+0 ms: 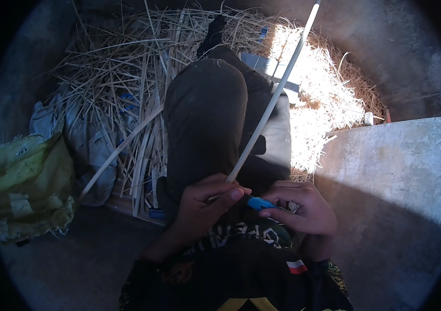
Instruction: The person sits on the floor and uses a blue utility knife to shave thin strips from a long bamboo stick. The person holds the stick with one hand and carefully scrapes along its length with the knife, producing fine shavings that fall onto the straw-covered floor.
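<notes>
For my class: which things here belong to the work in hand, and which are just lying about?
In use:
- pale stick, in the left hand
- blue tool, in the right hand

Lying about:
- loose pale strips, possibly offcuts
- frayed yellow-green sack, at far left

Sitter (pixel 246 280) in the middle of the dial, 12 straight ahead. Strips (pixel 145 98) sprawl across 10 and 11, shavings (pixel 329 101) heap up at 1, and I can see a block (pixel 262 65) just beside the legs (pixel 205 114), about 12. The sack (pixel 28 181) is over at 9, the slab (pixel 396 155) at 3. The stick (pixel 254 133) runs from the left hand (pixel 205 203) toward 1, over the legs.
</notes>
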{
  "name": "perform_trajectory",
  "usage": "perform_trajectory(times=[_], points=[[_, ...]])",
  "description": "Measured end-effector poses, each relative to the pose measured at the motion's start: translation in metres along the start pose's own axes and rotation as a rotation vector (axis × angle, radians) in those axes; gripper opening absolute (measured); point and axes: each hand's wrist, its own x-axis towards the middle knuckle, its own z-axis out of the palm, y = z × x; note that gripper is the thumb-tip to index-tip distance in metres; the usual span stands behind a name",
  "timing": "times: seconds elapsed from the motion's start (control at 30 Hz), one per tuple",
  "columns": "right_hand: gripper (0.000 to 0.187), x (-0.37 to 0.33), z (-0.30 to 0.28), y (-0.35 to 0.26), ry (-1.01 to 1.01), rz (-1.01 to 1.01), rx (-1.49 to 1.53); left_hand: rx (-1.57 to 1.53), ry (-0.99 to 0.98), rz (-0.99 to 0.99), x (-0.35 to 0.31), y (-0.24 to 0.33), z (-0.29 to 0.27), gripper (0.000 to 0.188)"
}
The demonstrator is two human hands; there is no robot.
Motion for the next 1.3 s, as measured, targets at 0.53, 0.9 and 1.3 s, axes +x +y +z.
perform_trajectory(times=[0.53,0.9,1.3], points=[[0.016,-0.002,-0.003,0.004,0.016,-0.002,-0.025,-0.129,0.014,-0.076,-0.003,-0.006,0.0,0.029],[0.013,0.012,0.011,0.009,0.221,0.084,-0.004,-0.325,-0.004,-0.042,-0.003,-0.013,0.002,0.018],[0.029,0.053,0.058,0.055,0.689,-0.061,-0.623,-0.063,0.15,-0.021,-0.001,-0.02,0.012,0.023]])
